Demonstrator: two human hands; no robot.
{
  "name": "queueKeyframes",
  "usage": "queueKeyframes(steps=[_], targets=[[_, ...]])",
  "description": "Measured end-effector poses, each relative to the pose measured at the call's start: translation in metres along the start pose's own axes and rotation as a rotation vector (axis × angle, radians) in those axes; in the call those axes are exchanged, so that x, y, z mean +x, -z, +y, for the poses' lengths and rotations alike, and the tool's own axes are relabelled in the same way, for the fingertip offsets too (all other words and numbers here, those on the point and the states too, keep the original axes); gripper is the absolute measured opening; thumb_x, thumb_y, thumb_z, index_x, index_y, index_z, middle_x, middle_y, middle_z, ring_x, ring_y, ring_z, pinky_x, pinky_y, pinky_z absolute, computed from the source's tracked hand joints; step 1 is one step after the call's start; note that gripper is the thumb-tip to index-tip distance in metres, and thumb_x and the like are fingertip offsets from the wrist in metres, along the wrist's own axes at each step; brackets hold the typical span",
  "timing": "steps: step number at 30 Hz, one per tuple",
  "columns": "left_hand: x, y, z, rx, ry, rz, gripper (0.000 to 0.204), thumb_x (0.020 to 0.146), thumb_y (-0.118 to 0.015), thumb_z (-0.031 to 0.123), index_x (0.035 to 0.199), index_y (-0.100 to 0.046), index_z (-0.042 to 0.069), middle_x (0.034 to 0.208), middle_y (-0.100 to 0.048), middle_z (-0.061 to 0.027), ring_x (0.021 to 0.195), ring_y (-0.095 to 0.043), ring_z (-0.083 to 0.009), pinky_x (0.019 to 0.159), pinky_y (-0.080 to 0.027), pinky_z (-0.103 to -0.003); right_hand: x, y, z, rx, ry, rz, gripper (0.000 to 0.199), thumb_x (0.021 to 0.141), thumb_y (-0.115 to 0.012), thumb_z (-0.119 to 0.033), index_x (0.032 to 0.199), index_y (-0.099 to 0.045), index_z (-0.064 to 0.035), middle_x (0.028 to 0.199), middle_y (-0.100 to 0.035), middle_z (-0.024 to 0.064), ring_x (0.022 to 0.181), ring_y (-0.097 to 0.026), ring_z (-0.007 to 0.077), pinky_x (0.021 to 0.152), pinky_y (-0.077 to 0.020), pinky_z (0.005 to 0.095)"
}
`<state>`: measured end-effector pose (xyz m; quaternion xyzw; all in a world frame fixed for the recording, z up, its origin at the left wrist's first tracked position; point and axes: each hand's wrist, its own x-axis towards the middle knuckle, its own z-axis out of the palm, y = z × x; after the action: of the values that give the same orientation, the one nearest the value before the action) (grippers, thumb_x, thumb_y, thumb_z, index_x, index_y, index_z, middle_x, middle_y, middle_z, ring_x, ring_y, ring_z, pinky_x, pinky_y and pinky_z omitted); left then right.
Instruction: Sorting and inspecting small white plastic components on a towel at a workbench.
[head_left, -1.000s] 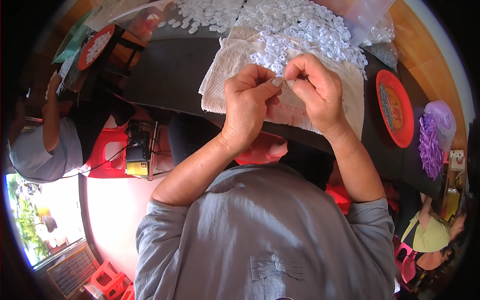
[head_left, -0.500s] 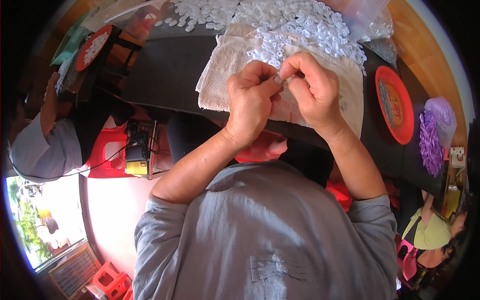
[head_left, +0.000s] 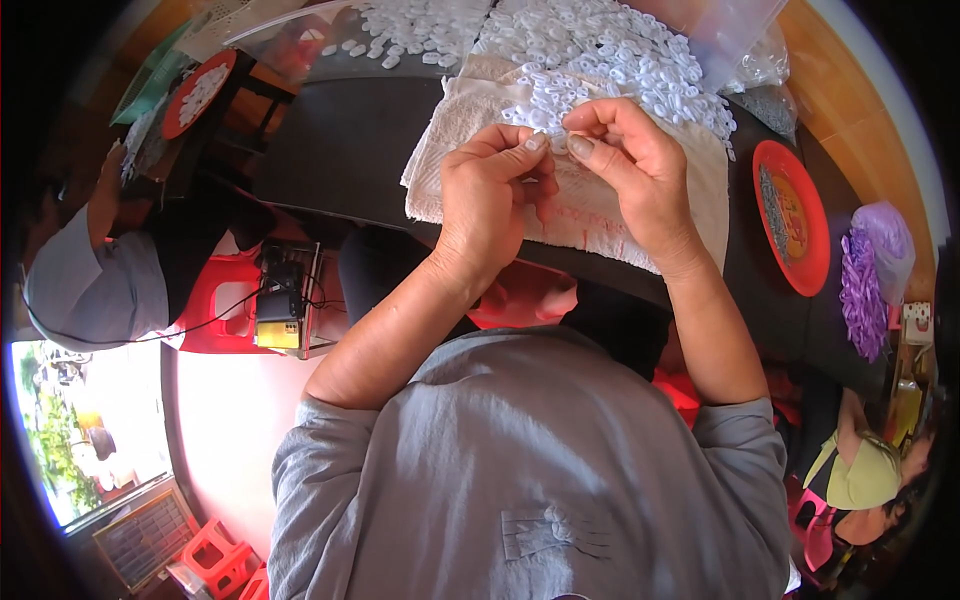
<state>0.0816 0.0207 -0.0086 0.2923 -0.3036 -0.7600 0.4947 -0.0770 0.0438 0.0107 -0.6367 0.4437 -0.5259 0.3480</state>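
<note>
Over the near part of a folded beige cloth [head_left: 435, 185], my two hands work close together, fingertips a short gap apart. My left hand [head_left: 485, 190] is closed in a pinch, thumb pressed over bent fingers; a small pale bit shows at its tips, too small to name. My right hand [head_left: 645, 175] has thumb and forefinger curled close together, facing the left fingertips. Whatever lies between them is too small to make out. Just beyond the fingers, small white ring-shaped plastic pieces [head_left: 610, 50] lie in a heap, spilling onto the cloth.
On the dark table [head_left: 330, 150], a red plate [head_left: 815, 235] of small grey pieces stands at right, beside a purple bundle [head_left: 860, 290] in a clear bag. Another red plate [head_left: 185, 120] of white pieces is far left. Other people sit at left and lower right.
My hands have drawn slightly apart; their fingertips were touching before. The right thumb has straightened toward the left hand. The view has shifted a little.
</note>
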Motion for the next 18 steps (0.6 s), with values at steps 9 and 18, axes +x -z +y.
queueKeyframes(steps=[9,18], targets=[[-0.003,-0.001,0.0,0.021,-0.019,0.005,0.007,0.09,-0.057,0.005,0.088,-0.057,-0.001,0.074,-0.06,-0.0085,0.059,-0.057,-0.0156,0.049,-0.044,-0.026,0.006,0.003,0.005,-0.447,0.4,-0.004,0.012,0.085,-0.057,0.004,0.096,-0.06,0.0004,0.088,-0.06,0.0061,0.078,-0.059,0.0144,0.07,-0.0474,0.0247],[0.001,0.001,0.016,0.21,-0.014,-0.06,0.008,0.086,-0.062,0.003,0.089,-0.061,-0.004,0.073,-0.061,-0.009,0.059,-0.058,-0.0147,0.046,-0.043,-0.025,0.004,0.002,0.003,-0.468,0.407,0.004,0.01,0.082,-0.06,0.005,0.091,-0.059,0.0003,0.081,-0.06,0.0055,0.074,-0.059,0.0152,0.067,-0.0467,0.0251]])
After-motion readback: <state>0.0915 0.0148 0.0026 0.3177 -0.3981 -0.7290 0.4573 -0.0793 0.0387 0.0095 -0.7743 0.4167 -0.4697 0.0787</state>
